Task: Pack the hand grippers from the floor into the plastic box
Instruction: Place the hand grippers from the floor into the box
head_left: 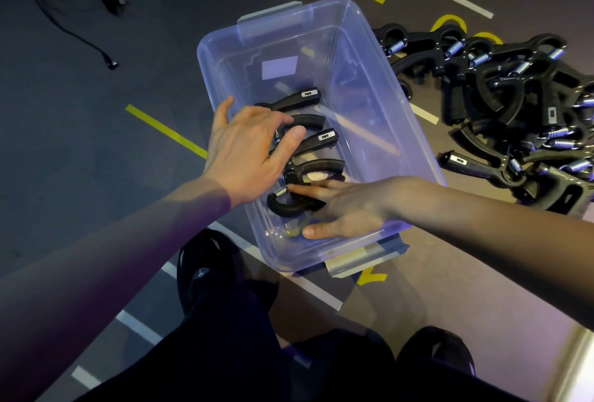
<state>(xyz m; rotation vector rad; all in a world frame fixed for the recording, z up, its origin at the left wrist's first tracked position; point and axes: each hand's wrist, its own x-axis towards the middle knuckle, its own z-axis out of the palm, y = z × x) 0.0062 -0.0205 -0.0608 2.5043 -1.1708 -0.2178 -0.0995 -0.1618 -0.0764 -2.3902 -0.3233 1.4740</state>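
Observation:
A clear plastic box [379,57] stands on the floor in front of me. Inside it lie black hand grippers [305,120] with steel springs, lined up along its left wall. My left hand [247,147] reaches over the box's left rim, fingers resting on the upper grippers' handles. My right hand [344,209] is inside the box at its near end, fingers spread against the nearest hand gripper [294,204]. A pile of black hand grippers [514,102] lies on the floor right of the box.
Black cables [80,0] trail across the dark floor at the far left. Yellow and white tape lines [167,130] cross the floor. My dark-clad legs and shoes [205,270] are at the bottom, close to the box's near end.

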